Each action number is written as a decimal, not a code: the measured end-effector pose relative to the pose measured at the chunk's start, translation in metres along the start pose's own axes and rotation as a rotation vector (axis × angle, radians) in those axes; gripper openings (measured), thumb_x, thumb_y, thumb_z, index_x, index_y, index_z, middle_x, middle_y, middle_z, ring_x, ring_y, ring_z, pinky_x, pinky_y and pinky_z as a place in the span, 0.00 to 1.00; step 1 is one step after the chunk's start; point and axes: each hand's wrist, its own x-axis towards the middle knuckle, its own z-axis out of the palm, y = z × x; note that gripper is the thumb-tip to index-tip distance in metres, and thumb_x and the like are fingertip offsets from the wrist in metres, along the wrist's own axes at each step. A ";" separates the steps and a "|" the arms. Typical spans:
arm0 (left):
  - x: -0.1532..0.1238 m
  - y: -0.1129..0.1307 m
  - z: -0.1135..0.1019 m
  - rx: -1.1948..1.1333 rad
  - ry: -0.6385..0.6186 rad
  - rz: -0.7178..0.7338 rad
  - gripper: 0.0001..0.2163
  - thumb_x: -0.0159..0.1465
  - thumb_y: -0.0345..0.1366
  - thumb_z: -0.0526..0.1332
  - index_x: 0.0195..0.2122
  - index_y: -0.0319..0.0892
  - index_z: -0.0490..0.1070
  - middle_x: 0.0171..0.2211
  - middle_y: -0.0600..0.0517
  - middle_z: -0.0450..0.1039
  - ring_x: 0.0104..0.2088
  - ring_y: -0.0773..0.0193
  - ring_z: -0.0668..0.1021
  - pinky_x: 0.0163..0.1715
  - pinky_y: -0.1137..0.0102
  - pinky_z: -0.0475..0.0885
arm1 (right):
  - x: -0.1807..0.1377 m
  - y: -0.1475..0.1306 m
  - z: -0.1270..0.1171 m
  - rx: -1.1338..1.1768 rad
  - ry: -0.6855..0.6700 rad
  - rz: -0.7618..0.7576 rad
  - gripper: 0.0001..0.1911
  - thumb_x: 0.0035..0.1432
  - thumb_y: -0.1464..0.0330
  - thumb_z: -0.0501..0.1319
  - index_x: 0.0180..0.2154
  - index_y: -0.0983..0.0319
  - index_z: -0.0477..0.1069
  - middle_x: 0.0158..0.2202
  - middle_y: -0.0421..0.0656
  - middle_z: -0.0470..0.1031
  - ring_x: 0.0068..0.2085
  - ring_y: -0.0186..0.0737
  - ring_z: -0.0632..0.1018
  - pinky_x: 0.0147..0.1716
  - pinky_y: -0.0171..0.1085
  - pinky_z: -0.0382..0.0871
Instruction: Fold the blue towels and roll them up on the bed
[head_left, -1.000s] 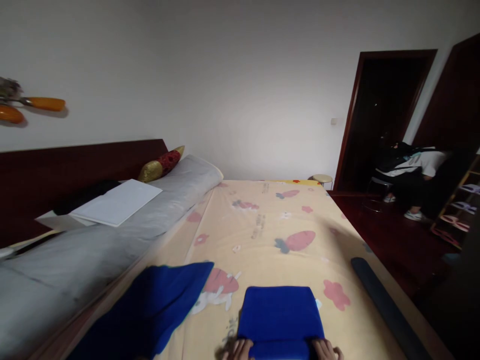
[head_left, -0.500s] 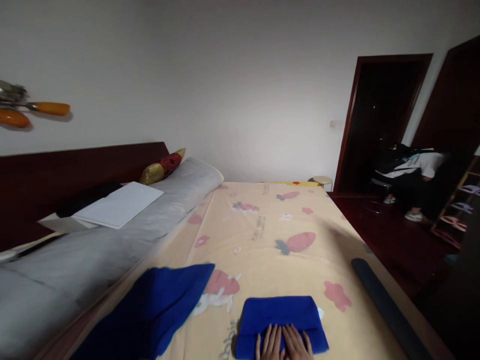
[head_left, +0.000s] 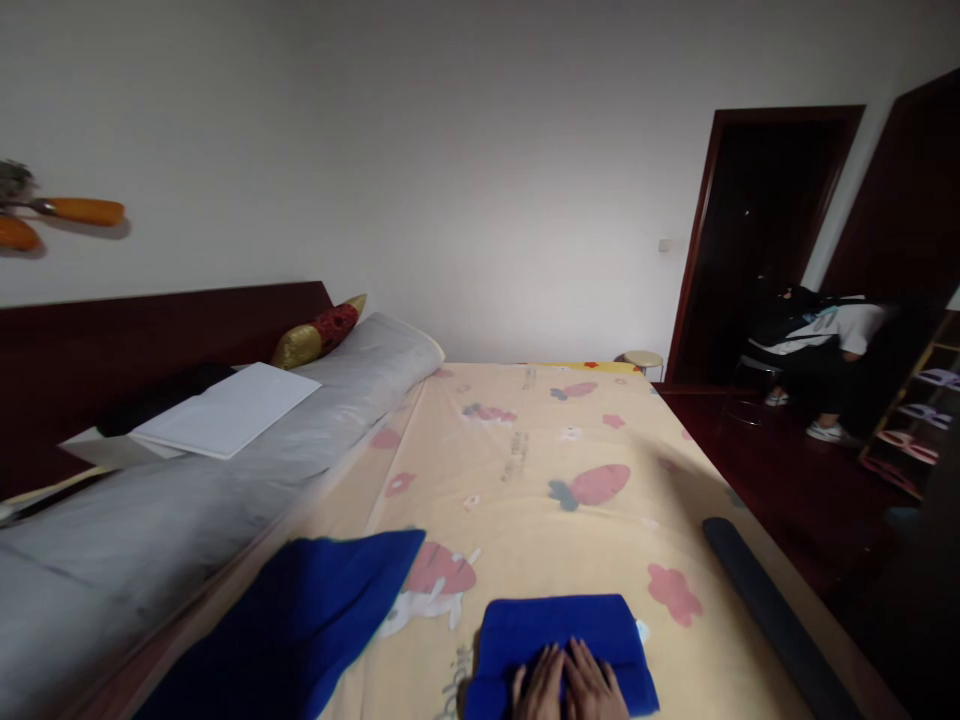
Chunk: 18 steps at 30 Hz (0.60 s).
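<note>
On the peach bed [head_left: 525, 540], a folded blue cloth [head_left: 555, 620] lies under our left hand [head_left: 541, 685] and right hand [head_left: 594, 685].
The bed, printed with carrots and flowers, fills the middle of the frame, and grey bedding [head_left: 337, 410] runs along its left side. A loose blue cloth [head_left: 300, 610] spreads at the lower left; the folded blue cloth sits at bottom centre, between that and a dark grey strip [head_left: 772, 610] at the lower right. We hold our hands close together on its near part, backs up, fingers stretched out over the fabric.
</note>
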 end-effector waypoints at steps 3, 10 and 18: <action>0.010 -0.005 -0.009 0.021 -0.060 -0.013 0.21 0.64 0.37 0.50 0.59 0.59 0.61 0.60 0.58 0.66 0.58 0.61 0.70 0.54 0.63 0.65 | 0.010 0.009 -0.001 0.004 -0.050 -0.020 0.22 0.62 0.58 0.49 0.56 0.47 0.67 0.59 0.37 0.66 0.59 0.47 0.69 0.55 0.47 0.65; 0.007 -0.048 -0.041 0.143 0.007 -0.113 0.23 0.66 0.42 0.45 0.63 0.54 0.52 0.65 0.55 0.57 0.63 0.58 0.63 0.58 0.56 0.59 | 0.008 0.060 -0.016 -0.094 0.034 0.100 0.31 0.64 0.49 0.41 0.61 0.57 0.61 0.63 0.45 0.60 0.63 0.49 0.63 0.58 0.52 0.61; 0.014 -0.026 -0.017 0.166 0.073 -0.146 0.23 0.64 0.33 0.46 0.61 0.52 0.60 0.63 0.52 0.61 0.62 0.57 0.66 0.59 0.54 0.59 | 0.014 0.032 -0.011 -0.135 -0.012 0.128 0.26 0.63 0.62 0.45 0.61 0.59 0.61 0.63 0.46 0.59 0.64 0.51 0.62 0.60 0.56 0.57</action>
